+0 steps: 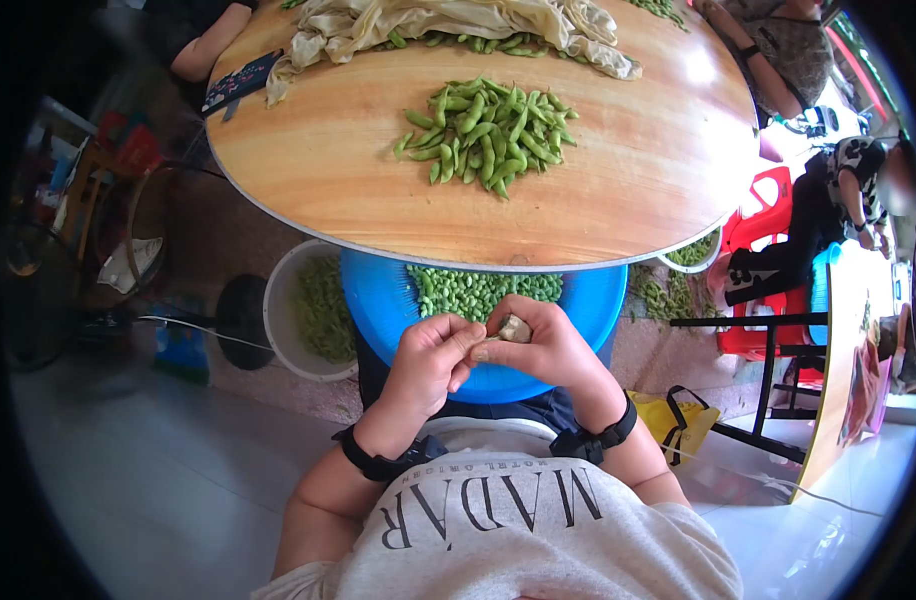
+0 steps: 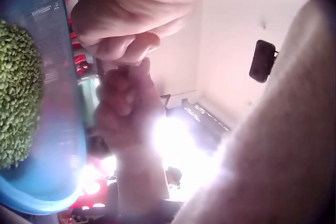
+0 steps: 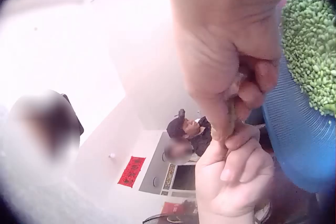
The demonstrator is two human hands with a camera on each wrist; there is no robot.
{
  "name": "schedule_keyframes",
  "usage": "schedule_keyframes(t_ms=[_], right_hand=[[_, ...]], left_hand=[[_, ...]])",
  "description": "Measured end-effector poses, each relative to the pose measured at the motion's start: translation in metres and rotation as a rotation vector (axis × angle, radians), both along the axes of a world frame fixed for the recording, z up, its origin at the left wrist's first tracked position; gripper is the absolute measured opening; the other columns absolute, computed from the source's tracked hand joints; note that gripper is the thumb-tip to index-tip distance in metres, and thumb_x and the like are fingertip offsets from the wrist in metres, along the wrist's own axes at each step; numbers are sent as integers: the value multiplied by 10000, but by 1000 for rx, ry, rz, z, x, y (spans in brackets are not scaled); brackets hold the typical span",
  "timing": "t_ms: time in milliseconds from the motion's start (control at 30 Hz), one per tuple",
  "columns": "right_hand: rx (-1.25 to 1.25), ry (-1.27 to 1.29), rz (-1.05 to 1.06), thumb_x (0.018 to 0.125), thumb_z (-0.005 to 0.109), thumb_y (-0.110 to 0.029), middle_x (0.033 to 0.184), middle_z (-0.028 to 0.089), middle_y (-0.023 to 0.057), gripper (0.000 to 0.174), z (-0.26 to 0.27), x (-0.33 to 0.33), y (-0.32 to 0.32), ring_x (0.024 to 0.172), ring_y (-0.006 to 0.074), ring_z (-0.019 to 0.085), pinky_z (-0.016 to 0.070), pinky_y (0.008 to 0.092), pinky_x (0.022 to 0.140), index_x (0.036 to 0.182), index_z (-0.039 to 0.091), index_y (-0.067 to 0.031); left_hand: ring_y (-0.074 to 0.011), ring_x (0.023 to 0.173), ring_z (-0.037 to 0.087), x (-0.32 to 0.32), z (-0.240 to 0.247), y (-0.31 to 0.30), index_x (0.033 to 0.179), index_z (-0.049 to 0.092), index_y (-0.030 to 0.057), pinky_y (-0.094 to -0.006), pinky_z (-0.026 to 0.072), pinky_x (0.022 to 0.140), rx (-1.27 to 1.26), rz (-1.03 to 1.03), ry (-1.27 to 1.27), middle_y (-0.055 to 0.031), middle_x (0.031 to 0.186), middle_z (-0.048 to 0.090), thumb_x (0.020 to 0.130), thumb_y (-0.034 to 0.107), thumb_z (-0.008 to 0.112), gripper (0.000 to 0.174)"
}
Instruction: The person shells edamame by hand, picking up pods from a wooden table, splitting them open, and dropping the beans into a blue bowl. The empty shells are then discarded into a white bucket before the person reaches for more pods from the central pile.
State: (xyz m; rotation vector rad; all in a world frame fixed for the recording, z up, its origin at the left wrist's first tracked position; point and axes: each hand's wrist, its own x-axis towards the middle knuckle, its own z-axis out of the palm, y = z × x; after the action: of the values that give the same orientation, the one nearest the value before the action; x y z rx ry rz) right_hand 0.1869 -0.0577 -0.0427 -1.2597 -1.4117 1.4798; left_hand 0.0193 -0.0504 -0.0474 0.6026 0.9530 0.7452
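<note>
Above the blue basin (image 1: 603, 315), just off the near edge of the wooden table (image 1: 313, 165), both my hands meet at their fingertips. My right hand (image 1: 550, 342) has its fingers bent and pinches what seems to be a soybean pod (image 3: 231, 110); my left hand (image 1: 436, 352) pinches at its other end with thumb and fingers. A pale scrap (image 1: 515, 328) also shows within my right fingers, but I cannot tell what it is. I judge that I hold the pod low over the basin so whatever drops will fall among the shelled beans (image 1: 478, 290) there. The heap of pods (image 1: 493, 135) lies on the table in front of me, probably to be within easy reach. Behind it a crumpled cloth (image 1: 378, 32) partly covers more pods. Beside the basin, at my left, stands a pale tub (image 1: 281, 315) with green stuff inside. The table's edge overhangs the basin's far side, so it could hinder my hands there; at my right lies a yellow bag (image 1: 686, 420).
</note>
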Motion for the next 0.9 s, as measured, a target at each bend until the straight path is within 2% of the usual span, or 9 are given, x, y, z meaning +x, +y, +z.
schedule_keyframes(t_ms=[67, 167, 300, 433, 467, 567, 667, 800, 900], right_hand=[[-90, 106, 15, 741, 723, -156, 662, 504, -40, 198, -4, 2, 1, 622, 38, 432, 367, 210, 528, 774, 578, -25], [-107, 93, 23, 742, 720, -119, 682, 551, -29, 184, -5, 4, 1, 631, 31, 467, 380, 191, 540, 806, 588, -7], [-129, 68, 12, 767, 659, -115, 636, 522, -33, 129, -17, 3, 0, 590, 43, 436, 378, 217, 509, 817, 614, -6], [-42, -81, 1, 714, 640, -95, 596, 521, 28, 146, -19, -4, 1, 567, 50, 433, 395, 234, 502, 825, 616, -2], [-36, -133, -10, 683, 631, -82, 600, 543, 100, 157, -17, -6, 3, 544, 121, 514, 434, 273, 520, 817, 618, 0], [172, -201, -57, 669, 624, -68, 654, 583, 152, 152, -20, -6, 8, 581, 255, 585, 467, 321, 559, 802, 621, 6], [151, -234, -96, 655, 615, -56, 737, 603, 183, 165, -25, -2, 9, 657, 346, 596, 486, 361, 600, 807, 625, 7], [398, -295, -174, 661, 598, -43, 802, 596, 197, 152, -53, 14, 10, 684, 352, 595, 494, 390, 624, 804, 627, 0], [196, -428, -124, 690, 615, -65, 794, 612, 193, 148, -63, 35, 7, 740, 324, 610, 487, 368, 638, 820, 633, 4]], left_hand=[[-45, 394, 392, 0, 3, 2, 781, 569, 15, -168, 279, 341, -25, 5, -2, -32, 596, 530, 859, 112, 567, 124], [-45, 407, 417, 0, 5, 2, 782, 577, 11, -177, 296, 348, 187, -108, 222, -35, 592, 530, 864, 124, 570, 141], [-33, 458, 442, -6, 0, 5, 779, 597, 7, -182, 330, 392, 503, -175, 505, -10, 608, 546, 841, 107, 601, 117], [-29, 539, 478, -8, -6, 6, 782, 603, 2, -188, 380, 464, 578, -210, 636, -3, 627, 568, 827, 95, 611, 103], [-30, 555, 485, -6, -4, 7, 783, 603, 2, -192, 389, 479, 567, -226, 680, -3, 627, 570, 826, 94, 612, 102], [-38, 564, 490, 1, -9, 9, 788, 598, -4, -203, 400, 493, 619, -210, 731, -5, 616, 567, 822, 91, 613, 102], [-47, 567, 494, 7, -10, 8, 785, 593, -12, -216, 403, 494, 637, -201, 744, -19, 620, 573, 817, 85, 615, 104], [-107, 556, 515, -15, 1, 13, 756, 601, -1, -248, 418, 511, 714, -230, 927, -71, 633, 577, 773, 97, 652, 111], [-230, 670, 578, -59, 29, 27, 790, 646, 42, -310, 453, 601, 810, -599, 1374, -114, 731, 589, 681, 136, 702, 155]])
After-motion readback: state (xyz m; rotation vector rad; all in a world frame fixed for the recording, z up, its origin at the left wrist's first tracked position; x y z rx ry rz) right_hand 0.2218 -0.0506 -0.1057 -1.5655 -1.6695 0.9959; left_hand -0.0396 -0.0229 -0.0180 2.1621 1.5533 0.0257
